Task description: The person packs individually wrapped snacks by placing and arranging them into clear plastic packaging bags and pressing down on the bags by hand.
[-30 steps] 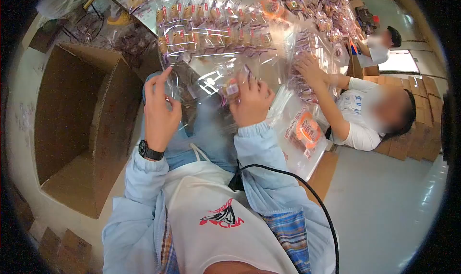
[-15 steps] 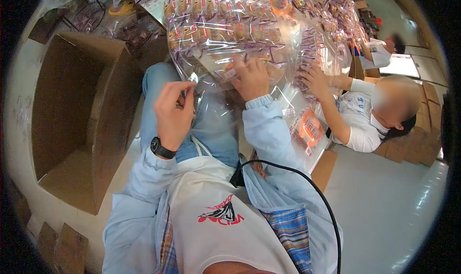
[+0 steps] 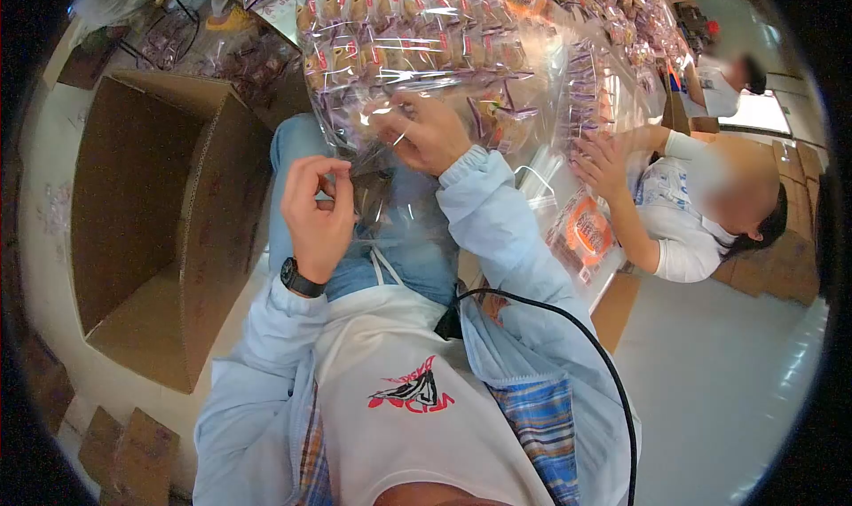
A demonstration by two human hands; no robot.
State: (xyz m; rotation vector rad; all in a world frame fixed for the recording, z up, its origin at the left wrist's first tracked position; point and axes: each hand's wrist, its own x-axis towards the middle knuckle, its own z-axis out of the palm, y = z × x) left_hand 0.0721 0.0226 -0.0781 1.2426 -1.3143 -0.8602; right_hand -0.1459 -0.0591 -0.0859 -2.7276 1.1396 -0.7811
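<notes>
A large clear plastic bag (image 3: 426, 84) holds rows of small wrapped snacks (image 3: 399, 53) in clear and purple wrappers. My left hand (image 3: 319, 213) pinches the bag's near-left edge with thumb and fingers. Behind the shiny film, my right hand (image 3: 430, 133) is in the bag's mouth, its fingers curled beside purple-edged wrappers at the left. Glare hides what those fingers hold, if anything. A few loose wrapped snacks (image 3: 501, 120) lie just right of my right hand.
An open cardboard box (image 3: 213, 240) stands at my left. A co-worker (image 3: 683, 195) on the right has hands by another filled bag (image 3: 590, 89). Flat printed bags (image 3: 586, 231) lie near my right sleeve. More wrapped snacks (image 3: 603, 9) are heaped at the back.
My right hand has moved left inside the bag, away from the loose snacks, and its fingers have curled. My left hand stays pinched at the edge, slightly lower.
</notes>
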